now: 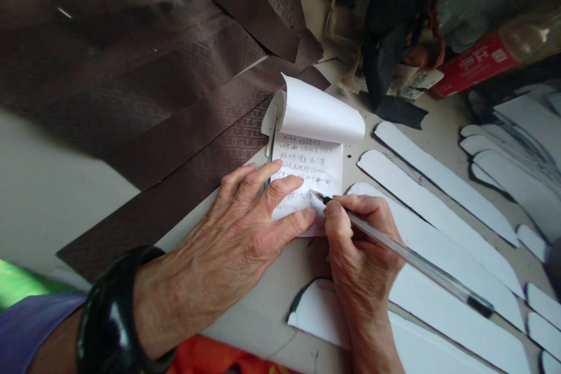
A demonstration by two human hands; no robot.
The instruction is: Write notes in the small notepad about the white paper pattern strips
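Observation:
A small notepad [309, 158] lies on the table, its page covered with several lines of handwriting and its upper sheets [324, 108] curled back over the top. My left hand [249, 216] rests on the pad's left side, fingers spread and holding nothing. A dark bangle [123, 310] circles the left wrist. In my right hand [363, 239] is a clear pen [421, 260] with a black grip, pinched between thumb and fingers. The pen's tip touches or nearly touches the lower part of the page.
Dark brown patterned material [175, 105] spreads across the left and back. Long white pieces with dark edges [438, 204] lie in rows at the right. A bottle with a red label [482, 64] and black scraps [394, 41] are at the back right.

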